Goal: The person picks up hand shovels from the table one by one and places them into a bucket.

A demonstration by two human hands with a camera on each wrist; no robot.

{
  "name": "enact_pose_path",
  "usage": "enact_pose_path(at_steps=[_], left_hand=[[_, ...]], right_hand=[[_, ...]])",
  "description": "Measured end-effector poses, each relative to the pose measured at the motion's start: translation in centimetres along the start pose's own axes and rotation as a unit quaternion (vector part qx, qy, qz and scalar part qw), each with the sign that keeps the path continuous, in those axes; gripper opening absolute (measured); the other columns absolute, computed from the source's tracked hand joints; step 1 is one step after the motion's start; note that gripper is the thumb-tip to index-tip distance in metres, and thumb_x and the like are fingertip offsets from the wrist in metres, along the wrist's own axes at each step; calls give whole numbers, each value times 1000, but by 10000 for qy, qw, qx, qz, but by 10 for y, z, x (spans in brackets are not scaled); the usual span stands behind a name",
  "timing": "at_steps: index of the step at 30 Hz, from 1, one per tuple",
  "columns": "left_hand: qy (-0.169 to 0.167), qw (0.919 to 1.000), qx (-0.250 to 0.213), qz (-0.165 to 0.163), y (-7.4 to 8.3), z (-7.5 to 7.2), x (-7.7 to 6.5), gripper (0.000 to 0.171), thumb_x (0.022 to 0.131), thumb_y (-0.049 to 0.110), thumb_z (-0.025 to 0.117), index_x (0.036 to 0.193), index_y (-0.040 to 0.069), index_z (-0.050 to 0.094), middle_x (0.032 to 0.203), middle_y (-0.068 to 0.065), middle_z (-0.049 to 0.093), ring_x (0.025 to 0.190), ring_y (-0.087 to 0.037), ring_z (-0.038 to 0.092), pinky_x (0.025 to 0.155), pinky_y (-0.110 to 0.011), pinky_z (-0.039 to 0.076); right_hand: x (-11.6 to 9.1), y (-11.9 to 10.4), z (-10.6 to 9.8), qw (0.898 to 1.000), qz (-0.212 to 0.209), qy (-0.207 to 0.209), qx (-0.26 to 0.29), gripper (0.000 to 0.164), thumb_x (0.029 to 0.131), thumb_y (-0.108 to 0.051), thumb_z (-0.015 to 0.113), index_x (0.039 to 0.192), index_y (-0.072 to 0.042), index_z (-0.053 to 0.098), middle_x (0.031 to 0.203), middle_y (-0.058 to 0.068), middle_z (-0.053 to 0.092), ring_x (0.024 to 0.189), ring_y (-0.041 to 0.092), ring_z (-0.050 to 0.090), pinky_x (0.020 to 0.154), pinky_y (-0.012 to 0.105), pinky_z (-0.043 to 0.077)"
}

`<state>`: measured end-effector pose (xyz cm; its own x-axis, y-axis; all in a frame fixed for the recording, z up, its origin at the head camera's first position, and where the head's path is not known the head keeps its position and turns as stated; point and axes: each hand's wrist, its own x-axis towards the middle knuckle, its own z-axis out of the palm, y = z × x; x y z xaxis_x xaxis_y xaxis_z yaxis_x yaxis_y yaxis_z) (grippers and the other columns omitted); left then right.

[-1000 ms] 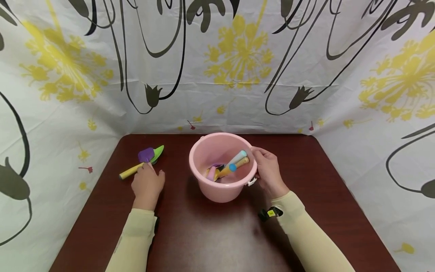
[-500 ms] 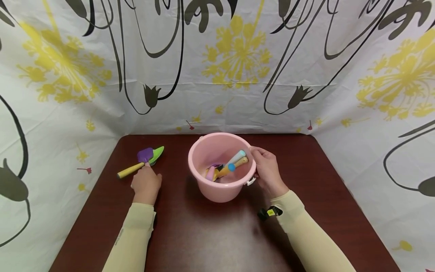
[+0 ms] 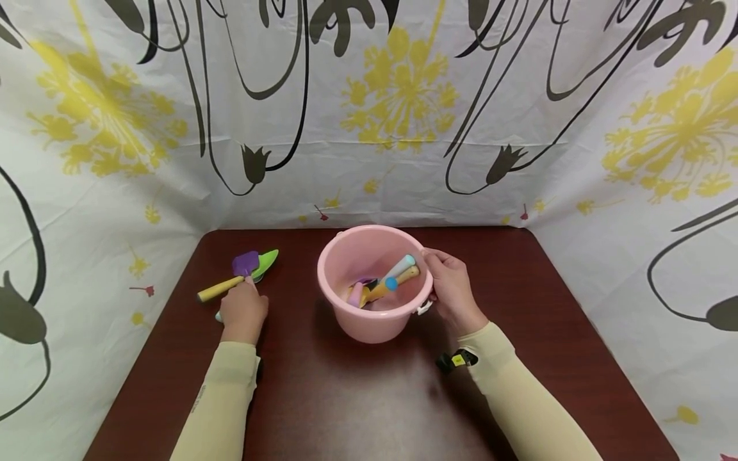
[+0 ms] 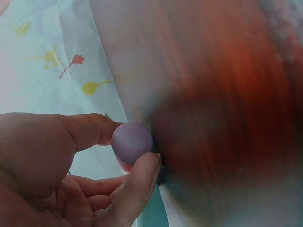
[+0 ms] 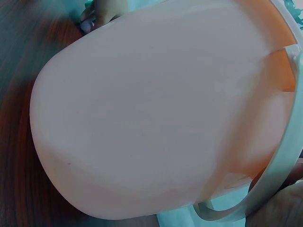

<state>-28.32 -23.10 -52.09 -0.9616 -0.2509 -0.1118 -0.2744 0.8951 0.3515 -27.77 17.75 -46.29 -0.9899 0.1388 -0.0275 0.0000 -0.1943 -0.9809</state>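
Note:
My left hand [image 3: 245, 312] is at the table's left, beside toy sand tools. In the left wrist view its thumb and finger pinch a handle with a round, pale lilac end [image 4: 132, 143]. A pale blue handle end [image 3: 218, 317] shows left of that hand in the head view. Just beyond its fingertips lie a purple shovel blade [image 3: 245, 263], a green pointed blade [image 3: 267, 261] and a yellow handle [image 3: 220, 289]. Which blade the pinched handle belongs to, I cannot tell. My right hand [image 3: 453, 287] grips the right rim of a pink bucket [image 3: 369, 326].
Inside the bucket lie several toy handles, among them a pale blue one [image 3: 398, 269] and an orange one with a blue tip [image 3: 382, 290]. The bucket's white carrying handle [image 5: 279, 165] hangs at its side. Patterned sheeting [image 3: 369, 173] walls the dark red table [image 3: 530, 307].
My left hand has drawn slightly back and left, and the pale blue handle end has come into sight beside it. The right hand keeps its grip on the bucket.

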Motion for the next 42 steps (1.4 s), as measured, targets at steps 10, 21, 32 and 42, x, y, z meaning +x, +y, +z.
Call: enact_pose_path(at_steps=[10,21,32,42], left_hand=[[230,9985,-482,-150,-2,-15,-5,49,104,23,61,125,-21,66,117,-43,68,106,-60,68,88,-67,58],[1170,9893,-876,37,0,-22,-4,47,114,30,48,90,-6,67,97,-37,70,89,-57,69,74,-68,56],[1431,9850,-966,66,-5,-29,-4,43,113,30,53,103,-8,72,101,-36,72,88,-56,70,69,-68,54],[1740,9782,-1112,217,-11,-37,3,39,108,20,60,125,-14,72,119,-38,72,106,-61,68,98,-74,49]], right_hand=[[0,0,1,10000,70,33,4,33,111,-23,67,130,3,72,74,7,67,42,5,47,40,18,34],[-1,0,0,10000,61,19,-44,35,113,-25,66,133,3,72,76,5,68,43,5,49,41,19,36],[0,-1,0,9999,63,-18,-103,38,113,-26,65,136,3,70,78,5,69,43,6,49,41,19,37],[0,0,0,10000,52,6,-67,37,113,-27,66,133,3,71,77,6,68,43,6,50,41,18,37]])
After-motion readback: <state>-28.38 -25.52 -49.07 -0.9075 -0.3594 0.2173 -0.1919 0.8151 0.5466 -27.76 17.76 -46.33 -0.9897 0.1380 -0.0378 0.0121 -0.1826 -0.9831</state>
